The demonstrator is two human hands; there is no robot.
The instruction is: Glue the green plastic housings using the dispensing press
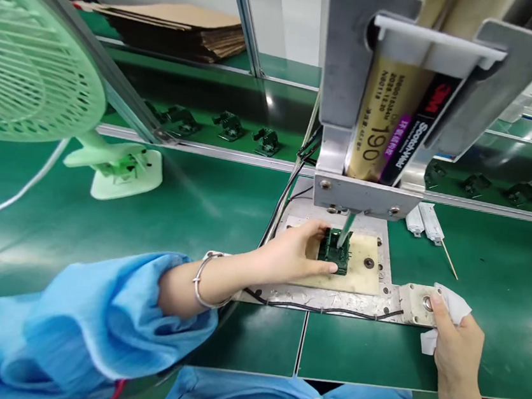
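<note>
My left hand [299, 253] grips a small dark green part [327, 254], boxy and open-topped, between thumb and fingers. The part rests on the cream plate [363, 281] of a metal fixture. Into its middle reaches the tip of a slim nozzle [346, 228], which comes down from an upright adhesive cartridge [394, 121] in a metal holder. Closed around a crumpled white wipe [454, 304], my right hand [458, 343] has its thumb on or right beside the round metal button [428, 302] at the fixture's right end.
A green fan [36, 64] is at the left. Behind the fixture, several dark parts [229, 126] sit on a green track. White tubes [431, 223] and a thin wooden stick [449, 259] lie at the right. Cardboard sheets [175, 22] are stacked at the back.
</note>
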